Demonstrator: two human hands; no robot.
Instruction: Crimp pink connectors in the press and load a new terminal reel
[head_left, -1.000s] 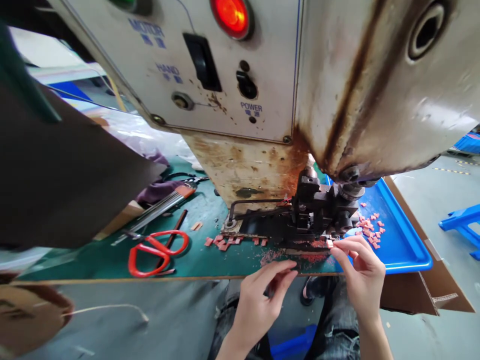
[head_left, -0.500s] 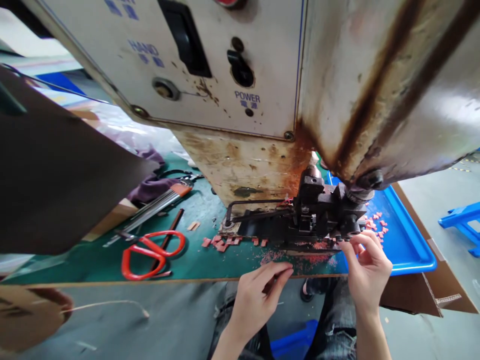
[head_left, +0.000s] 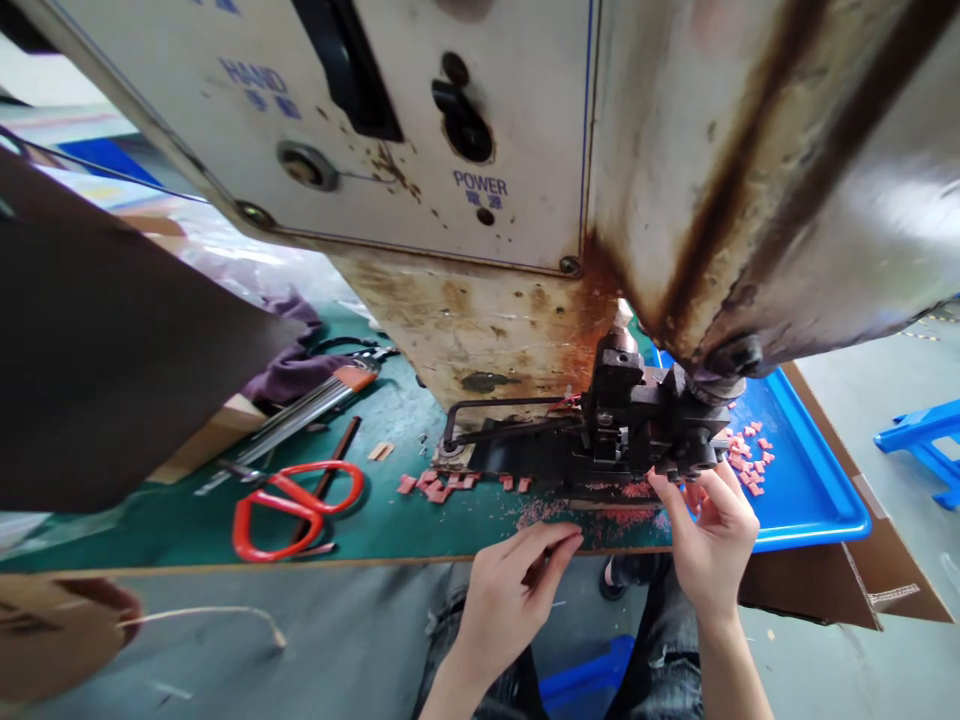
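My left hand (head_left: 504, 590) hovers at the front edge of the green table, thumb and fingertips pinched together. Whatever lies in that pinch is too small to make out. Up against the black metal die (head_left: 651, 425) of a press is my right hand (head_left: 714, 535), its fingers curled and closed at the tool's lower front. The fingertips are partly hidden, so I cannot see what they hold. Pink crumbs (head_left: 626, 517) are scattered below the die. Small pink pieces (head_left: 437, 486) lie to its left, and more pink pieces (head_left: 748, 458) sit in the blue tray (head_left: 814, 500).
The stained press body (head_left: 480, 320) and its switch panel (head_left: 405, 190) loom above. Red-handled scissors (head_left: 300, 505) and a set of hex keys (head_left: 300, 410) lie on the green table (head_left: 405, 530) at left. A cardboard box (head_left: 817, 585) stands under the tray; a blue stool (head_left: 919, 435) is at right.
My right hand has shifted left along the front of the die, away from the blue tray. My left hand keeps its pinch and has barely moved. The view has shifted slightly.
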